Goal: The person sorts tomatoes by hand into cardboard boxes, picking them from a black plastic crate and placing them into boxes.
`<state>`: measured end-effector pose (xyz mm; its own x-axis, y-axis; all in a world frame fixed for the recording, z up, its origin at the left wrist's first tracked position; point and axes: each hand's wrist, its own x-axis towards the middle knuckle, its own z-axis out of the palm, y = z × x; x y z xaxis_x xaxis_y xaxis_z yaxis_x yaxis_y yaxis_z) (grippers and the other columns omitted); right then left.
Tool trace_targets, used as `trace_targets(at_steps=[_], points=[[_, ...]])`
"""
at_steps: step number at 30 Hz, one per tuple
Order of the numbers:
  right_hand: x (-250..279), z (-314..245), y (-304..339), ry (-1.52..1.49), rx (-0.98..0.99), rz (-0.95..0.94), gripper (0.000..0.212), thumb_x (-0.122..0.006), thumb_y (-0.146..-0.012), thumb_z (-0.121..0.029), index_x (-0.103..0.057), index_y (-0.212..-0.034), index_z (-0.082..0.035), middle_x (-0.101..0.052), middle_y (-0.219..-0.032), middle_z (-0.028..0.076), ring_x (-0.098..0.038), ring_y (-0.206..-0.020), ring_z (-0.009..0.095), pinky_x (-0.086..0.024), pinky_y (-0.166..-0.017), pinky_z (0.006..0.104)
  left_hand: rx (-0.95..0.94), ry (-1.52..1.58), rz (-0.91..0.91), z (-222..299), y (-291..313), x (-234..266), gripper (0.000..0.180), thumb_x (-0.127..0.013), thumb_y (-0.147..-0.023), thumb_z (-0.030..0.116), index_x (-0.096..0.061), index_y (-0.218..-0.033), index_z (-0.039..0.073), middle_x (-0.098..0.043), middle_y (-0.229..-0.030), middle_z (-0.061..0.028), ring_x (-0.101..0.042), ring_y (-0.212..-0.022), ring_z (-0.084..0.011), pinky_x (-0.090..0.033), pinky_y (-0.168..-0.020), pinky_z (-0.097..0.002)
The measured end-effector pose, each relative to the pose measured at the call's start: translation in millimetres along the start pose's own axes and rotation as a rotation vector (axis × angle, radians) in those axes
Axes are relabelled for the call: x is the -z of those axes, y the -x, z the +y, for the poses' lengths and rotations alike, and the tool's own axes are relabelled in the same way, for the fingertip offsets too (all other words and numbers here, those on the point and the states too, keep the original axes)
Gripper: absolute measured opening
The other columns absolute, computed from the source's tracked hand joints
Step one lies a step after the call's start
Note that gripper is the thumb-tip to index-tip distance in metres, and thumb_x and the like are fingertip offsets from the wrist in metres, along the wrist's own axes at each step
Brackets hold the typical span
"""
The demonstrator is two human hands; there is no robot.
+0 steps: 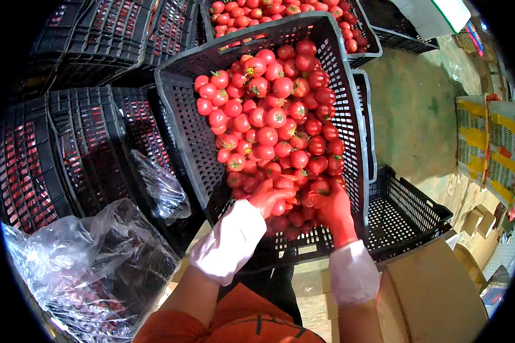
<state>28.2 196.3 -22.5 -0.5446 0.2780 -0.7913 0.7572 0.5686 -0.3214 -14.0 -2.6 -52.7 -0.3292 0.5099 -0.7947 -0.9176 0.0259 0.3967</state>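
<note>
We note red tomatoes (267, 136) heaped across most of a black perforated plastic crate (184, 134), its mesh floor showing at the near edge, so we judge most of this load left to handle. Our gloved left hand (264, 197) and right hand (335, 211) stand apart, fingers curled among the nearest tomatoes; we cannot tell whether either grips one, nor how many are done.
</note>
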Motion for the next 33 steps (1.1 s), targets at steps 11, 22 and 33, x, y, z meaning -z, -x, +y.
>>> trace_targets(at_steps=[11, 22, 33], points=[[-12, -20, -59, -1.054, 0.028, -0.108, 0.049, -0.071, -0.087, -0.023, -0.051, -0.126, -0.002, -0.064, -0.110, 0.011, -0.065, -0.090, 0.020, -0.054, -0.070, 0.0320, -0.093, 0.274, -0.151, 13, 22, -27, 0.036, -0.054, -0.095, 0.030, -0.056, -0.123, 0.006, -0.063, -0.111, -0.0059, -0.063, -0.089, -0.0188, -0.051, -0.072, -0.0305], [14, 15, 49, -1.988, 0.058, -0.456, 0.086, -0.036, -0.082, -0.081, -0.046, -0.137, -0.015, -0.053, -0.133, 0.011, -0.061, -0.105, 0.026, -0.056, -0.077, 0.0366, -0.212, 0.098, -0.313, 8, 51, -36, 0.080, -0.048, -0.083, 0.075, -0.048, -0.130, 0.011, -0.064, -0.104, -0.0068, -0.061, -0.074, -0.0168, -0.044, -0.052, -0.0251], [36, 0, 203, -2.171, 0.388, -0.687, 0.100, -0.035, -0.076, -0.088, -0.037, -0.145, -0.016, -0.046, -0.141, 0.009, -0.050, -0.119, 0.027, -0.047, -0.094, 0.0387, -0.122, 0.376, -0.513, -4, 179, -79, 0.116, -0.057, -0.054, 0.091, -0.042, -0.136, 0.010, -0.063, -0.101, -0.0126, -0.063, -0.067, -0.0257, -0.049, -0.049, -0.0320]])
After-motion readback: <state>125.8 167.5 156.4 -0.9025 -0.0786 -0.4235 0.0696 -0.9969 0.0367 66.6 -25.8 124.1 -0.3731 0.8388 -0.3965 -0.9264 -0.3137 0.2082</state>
